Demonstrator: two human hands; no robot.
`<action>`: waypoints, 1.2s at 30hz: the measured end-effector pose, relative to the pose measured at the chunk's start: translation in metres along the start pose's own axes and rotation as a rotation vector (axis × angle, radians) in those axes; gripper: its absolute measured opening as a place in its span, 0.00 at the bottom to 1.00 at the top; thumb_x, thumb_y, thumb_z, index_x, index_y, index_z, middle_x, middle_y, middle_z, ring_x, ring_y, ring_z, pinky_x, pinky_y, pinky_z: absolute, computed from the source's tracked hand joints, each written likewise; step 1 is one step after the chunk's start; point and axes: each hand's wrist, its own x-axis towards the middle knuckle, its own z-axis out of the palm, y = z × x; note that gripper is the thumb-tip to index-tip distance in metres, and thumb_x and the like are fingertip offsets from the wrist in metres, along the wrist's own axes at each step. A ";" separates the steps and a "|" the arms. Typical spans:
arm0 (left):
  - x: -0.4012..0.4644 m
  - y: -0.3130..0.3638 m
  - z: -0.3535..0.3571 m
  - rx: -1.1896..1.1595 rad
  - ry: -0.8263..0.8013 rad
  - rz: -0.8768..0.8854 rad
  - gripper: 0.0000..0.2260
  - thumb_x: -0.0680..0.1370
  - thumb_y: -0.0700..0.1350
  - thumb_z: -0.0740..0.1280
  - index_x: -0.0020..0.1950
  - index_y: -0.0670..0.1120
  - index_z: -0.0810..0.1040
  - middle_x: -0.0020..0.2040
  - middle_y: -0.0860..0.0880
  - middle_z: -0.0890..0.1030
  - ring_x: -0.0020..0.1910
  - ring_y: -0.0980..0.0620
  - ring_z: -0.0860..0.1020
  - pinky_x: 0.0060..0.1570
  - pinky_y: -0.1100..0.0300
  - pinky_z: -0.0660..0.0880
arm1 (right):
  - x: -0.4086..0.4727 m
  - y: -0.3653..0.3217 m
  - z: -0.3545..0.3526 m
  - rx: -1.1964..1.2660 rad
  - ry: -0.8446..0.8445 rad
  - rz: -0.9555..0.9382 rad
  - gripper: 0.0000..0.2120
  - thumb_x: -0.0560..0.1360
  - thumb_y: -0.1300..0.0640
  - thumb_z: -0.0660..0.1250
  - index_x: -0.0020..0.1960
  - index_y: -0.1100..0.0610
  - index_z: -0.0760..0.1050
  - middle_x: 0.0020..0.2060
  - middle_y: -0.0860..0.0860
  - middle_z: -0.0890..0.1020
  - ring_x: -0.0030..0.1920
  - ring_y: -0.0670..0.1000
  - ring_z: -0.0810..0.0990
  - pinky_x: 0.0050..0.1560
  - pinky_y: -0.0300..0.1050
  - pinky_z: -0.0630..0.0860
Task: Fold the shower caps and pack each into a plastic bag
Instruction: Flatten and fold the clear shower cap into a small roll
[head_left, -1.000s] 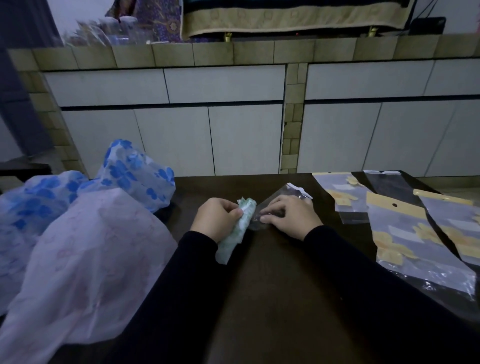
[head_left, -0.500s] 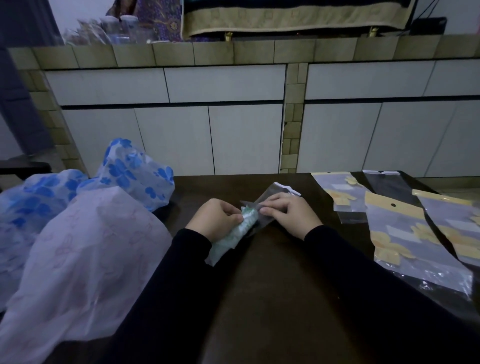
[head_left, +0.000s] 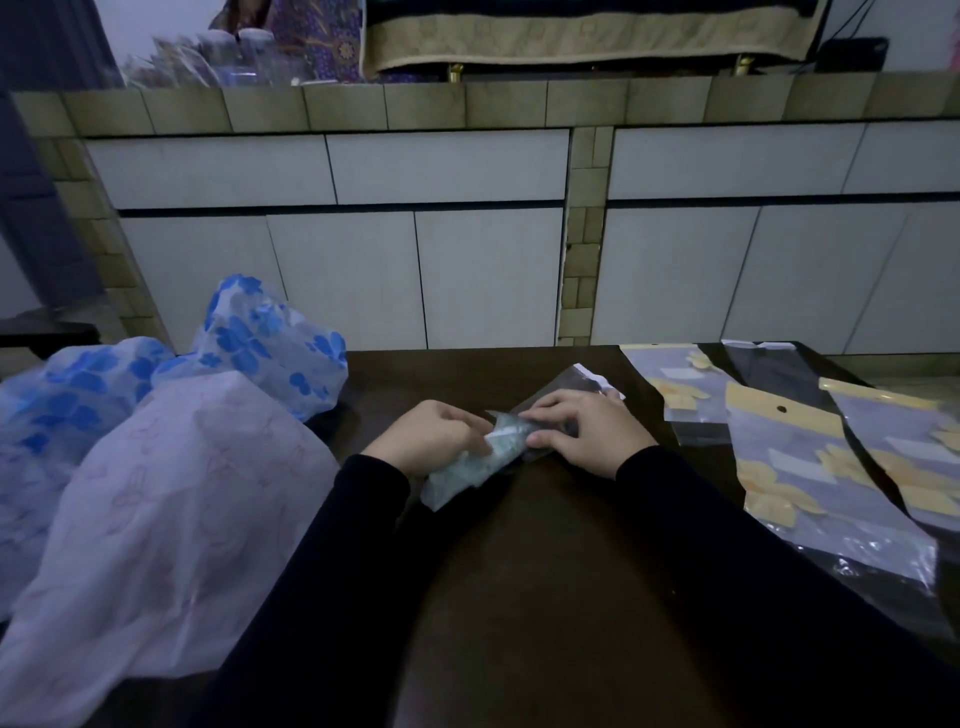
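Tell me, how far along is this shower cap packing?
Early, it seems. The left hand is feeding a folded cap into a clear bag held by the right hand. Loose caps wait on the left; flat bags lie on the right. No finished pack shows.

We see a dim, bluish picture. The dark table (head_left: 545, 597) swallows detail at six o'clock. Wide-angle bending curves the tiles (head_left: 467, 106) toward twelve o'clock; the edges look soft.
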 end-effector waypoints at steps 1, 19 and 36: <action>0.000 0.000 0.000 0.045 -0.018 0.008 0.13 0.74 0.41 0.69 0.57 0.51 0.82 0.57 0.52 0.80 0.56 0.56 0.75 0.54 0.65 0.68 | -0.001 0.000 -0.001 0.036 -0.018 -0.028 0.15 0.76 0.46 0.67 0.62 0.43 0.77 0.60 0.37 0.76 0.62 0.43 0.68 0.73 0.54 0.53; 0.008 -0.003 0.012 0.219 0.332 -0.046 0.13 0.81 0.46 0.61 0.61 0.43 0.79 0.58 0.43 0.80 0.55 0.48 0.77 0.49 0.62 0.69 | 0.000 0.000 0.004 -0.023 0.135 0.076 0.18 0.74 0.42 0.67 0.63 0.45 0.78 0.60 0.42 0.78 0.61 0.47 0.71 0.63 0.50 0.69; 0.015 -0.016 0.015 -0.022 0.511 -0.092 0.10 0.77 0.46 0.68 0.54 0.43 0.81 0.51 0.47 0.81 0.42 0.56 0.74 0.42 0.63 0.69 | -0.005 -0.003 0.000 0.008 0.077 0.058 0.18 0.76 0.47 0.67 0.65 0.45 0.75 0.62 0.42 0.76 0.65 0.46 0.67 0.66 0.43 0.63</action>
